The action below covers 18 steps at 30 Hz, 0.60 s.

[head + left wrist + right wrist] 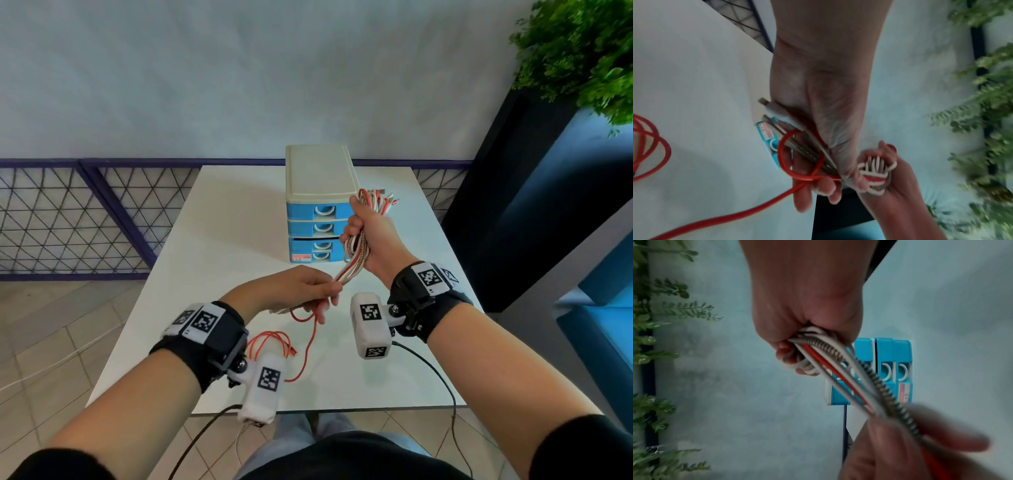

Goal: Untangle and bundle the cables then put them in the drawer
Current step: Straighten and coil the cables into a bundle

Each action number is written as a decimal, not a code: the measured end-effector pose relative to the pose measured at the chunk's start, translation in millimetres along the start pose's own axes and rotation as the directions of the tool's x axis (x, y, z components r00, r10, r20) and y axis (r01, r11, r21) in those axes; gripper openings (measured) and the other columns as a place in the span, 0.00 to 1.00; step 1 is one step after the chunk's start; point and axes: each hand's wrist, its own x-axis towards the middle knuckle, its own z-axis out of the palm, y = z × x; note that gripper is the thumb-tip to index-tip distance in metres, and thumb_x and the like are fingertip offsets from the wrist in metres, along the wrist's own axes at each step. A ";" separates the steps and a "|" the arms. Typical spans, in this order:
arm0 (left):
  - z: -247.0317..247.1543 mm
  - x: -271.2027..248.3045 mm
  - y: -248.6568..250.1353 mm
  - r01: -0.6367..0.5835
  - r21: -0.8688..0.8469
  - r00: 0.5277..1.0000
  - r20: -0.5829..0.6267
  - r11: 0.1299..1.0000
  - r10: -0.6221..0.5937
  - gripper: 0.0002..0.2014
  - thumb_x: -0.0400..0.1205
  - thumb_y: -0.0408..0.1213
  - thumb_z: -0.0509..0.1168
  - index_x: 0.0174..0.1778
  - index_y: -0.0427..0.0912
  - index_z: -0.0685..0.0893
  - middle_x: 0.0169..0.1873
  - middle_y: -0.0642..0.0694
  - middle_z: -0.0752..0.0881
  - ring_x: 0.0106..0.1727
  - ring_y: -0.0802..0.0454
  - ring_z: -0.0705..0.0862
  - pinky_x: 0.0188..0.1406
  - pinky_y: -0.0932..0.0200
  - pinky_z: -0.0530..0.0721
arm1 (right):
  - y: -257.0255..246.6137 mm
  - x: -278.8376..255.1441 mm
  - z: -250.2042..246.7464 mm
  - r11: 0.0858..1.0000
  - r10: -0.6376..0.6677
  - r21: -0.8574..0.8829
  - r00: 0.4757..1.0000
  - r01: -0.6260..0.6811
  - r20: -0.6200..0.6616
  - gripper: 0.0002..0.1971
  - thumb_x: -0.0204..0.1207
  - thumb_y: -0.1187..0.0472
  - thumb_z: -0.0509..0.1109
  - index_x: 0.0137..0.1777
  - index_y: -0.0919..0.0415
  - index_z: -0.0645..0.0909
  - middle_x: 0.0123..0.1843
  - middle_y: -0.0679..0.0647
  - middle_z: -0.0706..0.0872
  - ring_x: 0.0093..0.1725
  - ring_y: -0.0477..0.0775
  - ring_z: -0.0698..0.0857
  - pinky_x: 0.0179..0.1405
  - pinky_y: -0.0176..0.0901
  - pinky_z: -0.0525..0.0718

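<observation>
Cables (356, 251) bundled in right hand (371, 236) fist, above table (219, 219); left hand (294, 291) pinches lower ends. Red cable (310, 342) trails down. Drawer unit (317, 205) behind (red label unreadable), drawers closed.

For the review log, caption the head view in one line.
Right hand grips folded cable bundle, left hand pinches its end before the closed drawer unit.

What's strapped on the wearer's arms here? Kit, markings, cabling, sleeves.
Both forearms are bare, with black sleeves pushed up near the elbows. Each wrist carries a black strap with white square-code tags: left wrist strap, right wrist strap. A white camera pod with the same black-and-white codes hangs under each: left pod, right pod. A dark cable trails from each.
</observation>
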 end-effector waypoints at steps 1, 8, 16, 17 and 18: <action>-4.2 -2.0 -2.8 0.012 -0.025 1.000 -0.013 1.000 -0.012 0.14 0.84 0.48 0.60 0.43 0.44 0.84 0.29 0.50 0.83 0.38 0.51 0.89 0.44 0.61 0.80 | -2.3 0.0 -2.1 0.999 -0.030 -0.043 0.999 0.028 -0.035 0.15 0.80 0.59 0.69 0.33 0.57 0.71 0.19 0.49 0.70 0.16 0.46 0.74 0.25 0.43 0.80; -20.9 -8.1 -34.2 -0.039 -0.513 0.979 -0.189 0.857 -0.069 0.19 0.75 0.48 0.67 0.59 0.43 0.85 0.35 0.48 0.83 0.37 0.50 0.87 0.54 0.55 0.87 | -12.9 6.8 -21.3 0.927 -0.192 -0.354 0.966 0.122 -0.170 0.10 0.81 0.56 0.68 0.39 0.56 0.73 0.17 0.46 0.79 0.22 0.46 0.82 0.29 0.44 0.83; -19.3 -8.5 -34.5 -0.072 -0.774 0.954 -0.238 0.630 -0.183 0.14 0.86 0.44 0.58 0.60 0.42 0.83 0.37 0.46 0.83 0.26 0.56 0.73 0.28 0.62 0.82 | -16.0 9.4 -27.0 0.898 -0.238 -0.419 0.948 0.132 -0.212 0.09 0.81 0.55 0.66 0.41 0.58 0.75 0.19 0.46 0.82 0.25 0.49 0.84 0.40 0.53 0.86; -20.6 -9.0 -37.2 -0.069 -0.778 0.951 -0.240 0.625 -0.194 0.14 0.86 0.44 0.58 0.59 0.42 0.83 0.37 0.46 0.83 0.27 0.56 0.71 0.26 0.63 0.77 | -18.2 10.2 -28.3 0.906 -0.239 -0.402 0.946 0.137 -0.217 0.09 0.81 0.56 0.66 0.41 0.58 0.75 0.18 0.46 0.82 0.25 0.50 0.84 0.41 0.54 0.86; -21.8 -10.0 -41.1 -0.070 -0.763 0.949 -0.250 0.643 -0.193 0.13 0.86 0.44 0.58 0.58 0.42 0.83 0.38 0.46 0.83 0.27 0.56 0.69 0.25 0.64 0.73 | -21.2 10.7 -29.9 0.910 -0.244 -0.388 0.943 0.143 -0.225 0.09 0.81 0.57 0.66 0.40 0.58 0.75 0.18 0.46 0.82 0.26 0.51 0.84 0.42 0.54 0.86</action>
